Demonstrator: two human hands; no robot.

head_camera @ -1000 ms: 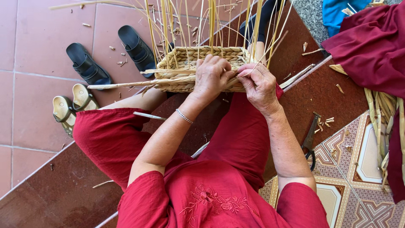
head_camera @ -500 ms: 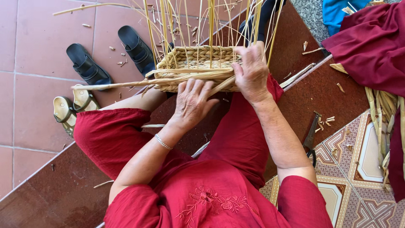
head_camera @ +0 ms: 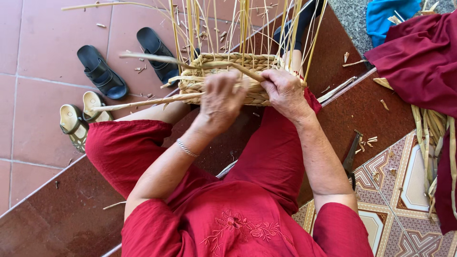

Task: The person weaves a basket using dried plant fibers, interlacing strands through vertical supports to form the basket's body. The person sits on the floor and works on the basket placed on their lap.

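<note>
1. Two hands busy at half-woven basket (head_camera: 228, 78) on lap, upright stakes (head_camera: 247, 28) above; head view.
2. Risk: dry weaving strand (head_camera: 190, 62) likely to snap or slip if bent sharply.
3. Left hand (head_camera: 221, 100) curled, pinching strand.
4. Right hand (head_camera: 283, 90) closed, pressing basket rim.
5. Nearby: sandals (head_camera: 102, 71) on floor.

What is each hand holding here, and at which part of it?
The left hand pulls a straw strand near its woven-in end; its grip is blurred. The right hand grips the woven basket at its near rim.
</note>
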